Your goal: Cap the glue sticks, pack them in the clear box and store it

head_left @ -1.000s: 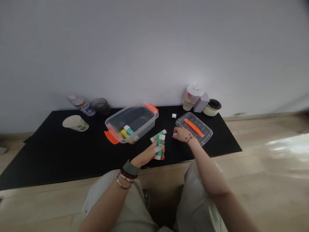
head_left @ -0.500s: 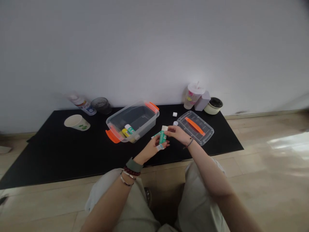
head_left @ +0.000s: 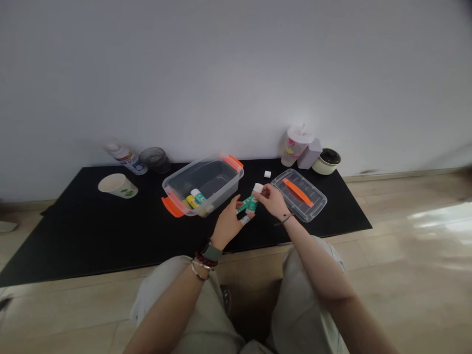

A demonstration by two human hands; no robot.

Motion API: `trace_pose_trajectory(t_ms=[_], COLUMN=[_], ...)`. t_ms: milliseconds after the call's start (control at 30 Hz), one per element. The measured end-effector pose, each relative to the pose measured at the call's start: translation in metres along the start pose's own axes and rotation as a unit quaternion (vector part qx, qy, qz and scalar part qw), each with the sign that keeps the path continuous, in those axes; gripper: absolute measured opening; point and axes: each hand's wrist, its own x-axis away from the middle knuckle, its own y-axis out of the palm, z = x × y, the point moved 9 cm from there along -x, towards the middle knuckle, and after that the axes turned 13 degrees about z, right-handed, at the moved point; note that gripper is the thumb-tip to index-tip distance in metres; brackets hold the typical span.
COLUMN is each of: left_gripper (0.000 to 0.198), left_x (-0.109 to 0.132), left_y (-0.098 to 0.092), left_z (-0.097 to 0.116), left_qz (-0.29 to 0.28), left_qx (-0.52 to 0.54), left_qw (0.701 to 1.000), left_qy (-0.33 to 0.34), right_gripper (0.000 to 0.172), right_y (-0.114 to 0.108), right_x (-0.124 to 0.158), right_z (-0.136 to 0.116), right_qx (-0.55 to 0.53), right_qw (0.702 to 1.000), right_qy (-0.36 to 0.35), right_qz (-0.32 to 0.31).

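My left hand (head_left: pixel 229 221) is curled around a green glue stick (head_left: pixel 252 204) with a white cap, which stands nearly upright. A second green tube (head_left: pixel 242 206) lies slantwise against it, mostly hidden by the fingers. My right hand (head_left: pixel 273 200) pinches the upper part of the upright glue stick, just below its cap. To the left is a clear plastic box (head_left: pixel 224 194) with orange latches, holding a green glue stick (head_left: pixel 198 196) and a yellow one (head_left: pixel 192 201). The box's clear lid (head_left: pixel 308 209) with an orange handle lies right of my hands.
A small white cap (head_left: pixel 267 174) lies behind my hands. A paper cup (head_left: pixel 121 188), a spray can (head_left: pixel 129 160) and a dark bowl (head_left: pixel 155 161) stand on the left of the black table (head_left: pixel 110 236). A tumbler (head_left: pixel 293 147), a pale box (head_left: pixel 309 155) and a lidded pot (head_left: pixel 325 164) stand back right.
The upright glue stick and my right hand have moved slightly up and to the right. My left fingers have loosened and spread somewhat. A small white piece beside my right hand no longer shows.
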Motion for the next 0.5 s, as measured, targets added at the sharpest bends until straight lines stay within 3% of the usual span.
trace_pose_trajectory(t_ms=[100, 233, 367, 500], left_gripper=[0.061, 0.049, 0.049, 0.046], left_x=[0.000, 0.002, -0.001, -0.010], left_y=[-0.007, -0.008, 0.000, 0.010], left_z=[0.005, 0.013, 0.010, 0.000], left_qz=[0.007, -0.009, -0.030, -0.035], left_qx=[-0.078, -0.195, -0.286, -0.313], left_qw=[0.996, 0.976, 0.952, 0.943], left_qy=[0.053, 0.099, 0.109, 0.106], right_gripper=[0.031, 0.023, 0.030, 0.026], right_y=[-0.021, -0.026, -0.013, -0.007], right_x=[-0.007, -0.006, -0.004, -0.008], right_z=[0.002, 0.020, 0.029, 0.025], right_qx=[0.178, 0.399, 0.475, 0.496], right_qw=[0.983, 0.913, 0.872, 0.863], right_qy=[-0.044, -0.034, -0.016, -0.020], right_qz=[-0.018, -0.084, -0.119, -0.093])
